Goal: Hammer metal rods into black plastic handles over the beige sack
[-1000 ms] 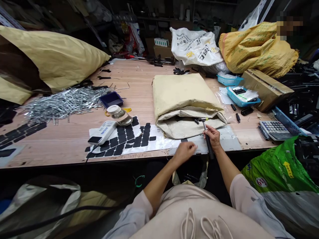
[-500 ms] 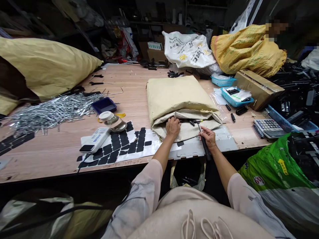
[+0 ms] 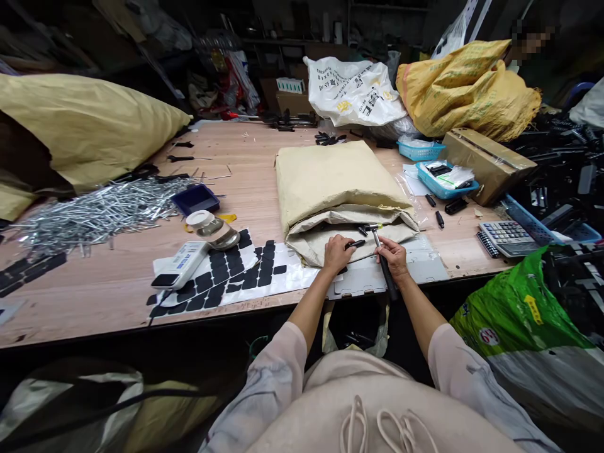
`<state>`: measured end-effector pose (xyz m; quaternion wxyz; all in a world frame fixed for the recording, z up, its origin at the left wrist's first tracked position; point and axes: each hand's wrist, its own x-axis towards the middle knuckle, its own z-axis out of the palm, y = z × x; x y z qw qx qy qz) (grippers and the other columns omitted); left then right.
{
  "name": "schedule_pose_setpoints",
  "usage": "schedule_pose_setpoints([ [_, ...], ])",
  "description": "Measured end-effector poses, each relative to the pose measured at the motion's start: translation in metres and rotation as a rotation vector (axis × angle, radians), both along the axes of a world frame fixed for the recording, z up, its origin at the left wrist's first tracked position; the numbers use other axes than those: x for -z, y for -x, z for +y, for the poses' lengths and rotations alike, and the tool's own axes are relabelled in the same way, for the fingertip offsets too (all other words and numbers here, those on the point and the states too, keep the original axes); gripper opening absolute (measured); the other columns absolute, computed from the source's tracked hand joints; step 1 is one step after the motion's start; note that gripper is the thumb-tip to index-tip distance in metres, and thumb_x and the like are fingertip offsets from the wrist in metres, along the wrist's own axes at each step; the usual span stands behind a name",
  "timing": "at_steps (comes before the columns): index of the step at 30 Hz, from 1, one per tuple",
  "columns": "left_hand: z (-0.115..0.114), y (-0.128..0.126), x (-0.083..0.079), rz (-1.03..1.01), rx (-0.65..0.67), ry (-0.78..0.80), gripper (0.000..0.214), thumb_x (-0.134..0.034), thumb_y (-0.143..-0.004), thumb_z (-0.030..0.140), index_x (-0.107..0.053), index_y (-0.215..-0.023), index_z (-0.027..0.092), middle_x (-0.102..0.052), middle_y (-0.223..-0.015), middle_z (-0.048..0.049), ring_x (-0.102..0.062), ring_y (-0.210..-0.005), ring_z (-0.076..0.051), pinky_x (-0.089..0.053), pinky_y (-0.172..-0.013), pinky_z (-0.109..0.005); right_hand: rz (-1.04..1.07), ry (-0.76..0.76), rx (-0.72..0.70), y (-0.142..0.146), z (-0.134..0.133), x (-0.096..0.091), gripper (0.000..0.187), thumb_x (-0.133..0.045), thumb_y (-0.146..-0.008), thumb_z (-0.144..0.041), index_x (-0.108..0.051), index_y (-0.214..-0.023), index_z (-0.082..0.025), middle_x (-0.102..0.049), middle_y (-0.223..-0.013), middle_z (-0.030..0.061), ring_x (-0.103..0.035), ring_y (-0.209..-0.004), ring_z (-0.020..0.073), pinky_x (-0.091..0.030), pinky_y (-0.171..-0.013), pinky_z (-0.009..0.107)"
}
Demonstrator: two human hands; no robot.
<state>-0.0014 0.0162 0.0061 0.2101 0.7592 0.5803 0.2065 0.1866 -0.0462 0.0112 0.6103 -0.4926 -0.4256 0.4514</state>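
My left hand (image 3: 336, 253) is closed on a small black cylindrical part (image 3: 355, 244), which sticks out to the right of its fingertips. Below both hands lies the folded-back mouth of a stuffed tan paper sack (image 3: 330, 176). In my right hand (image 3: 394, 257) is a small hammer (image 3: 385, 270) with a dark handle, gripped near the top of the handle. The hammer's head, with a yellow-green tip, rests over the sack's opening. Another short black piece (image 3: 362, 231) lies beside the head.
Metal rods (image 3: 108, 204) are heaped at the left, near a dark blue tray (image 3: 195, 199) and a lidded jar (image 3: 213, 230). A white device (image 3: 182, 265) lies on sheets of black pads. Blue baskets (image 3: 446, 189), a carton (image 3: 491, 165) and a calculator (image 3: 507, 238) stand right.
My left hand has drawn back out of the sack's mouth, toward me and slightly right, and the black part now shows in its fingers. My right hand holds the hammer almost unmoved.
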Motion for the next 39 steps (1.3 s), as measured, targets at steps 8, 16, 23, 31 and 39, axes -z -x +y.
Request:
schedule_pose_setpoints([
  [8,-0.009,-0.007,0.008,0.038,-0.004,-0.088,0.026,-0.058,-0.094,0.037,-0.071,-0.116,0.033,-0.060,-0.108,-0.0054,-0.050,-0.107,-0.023,-0.037,-0.093,-0.037,-0.083,0.028,-0.006,0.001,0.000,0.002,0.048,-0.069,-0.070,-0.034,-0.073,-0.113,-0.015,-0.064,-0.063,-0.0041,-0.052,-0.044,0.0106,-0.042,-0.047,0.027],
  [16,-0.008,-0.009,0.009,0.035,-0.020,-0.101,0.023,-0.060,-0.093,0.035,-0.073,-0.112,0.034,-0.060,-0.108,-0.0050,-0.049,-0.105,-0.024,-0.037,-0.090,-0.037,-0.173,0.025,-0.008,-0.008,-0.003,0.000,0.048,-0.071,-0.071,-0.031,-0.074,-0.116,-0.016,-0.062,-0.065,-0.0039,-0.050,-0.046,0.0102,-0.043,-0.046,0.026],
  [23,-0.009,-0.009,0.006,0.049,-0.025,-0.060,0.024,-0.058,-0.094,0.036,-0.072,-0.113,0.035,-0.060,-0.109,-0.0046,-0.048,-0.106,-0.023,-0.036,-0.091,-0.037,-0.284,0.073,-0.092,-0.006,-0.007,0.007,0.050,-0.070,-0.071,-0.032,-0.073,-0.118,-0.015,-0.054,-0.064,-0.0050,-0.046,-0.048,0.0088,-0.041,-0.044,0.023],
  [31,-0.008,-0.009,0.006,0.022,-0.040,-0.046,0.022,-0.059,-0.094,0.036,-0.073,-0.110,0.032,-0.060,-0.107,-0.0048,-0.049,-0.105,-0.023,-0.037,-0.090,-0.036,-0.339,0.039,-0.138,0.001,-0.006,0.012,0.048,-0.071,-0.072,-0.032,-0.075,-0.116,-0.015,-0.057,-0.068,-0.0030,-0.043,-0.051,0.0083,-0.039,-0.046,0.022],
  [39,-0.015,-0.004,0.000,-0.085,-0.010,-0.189,0.020,-0.062,-0.092,0.032,-0.073,-0.107,0.026,-0.062,-0.102,-0.0054,-0.052,-0.100,-0.023,-0.039,-0.087,-0.038,-0.082,0.011,0.026,-0.006,-0.004,0.004,0.048,-0.071,-0.073,-0.032,-0.073,-0.117,-0.015,-0.065,-0.066,-0.0026,-0.053,-0.046,0.0106,-0.043,-0.049,0.026],
])
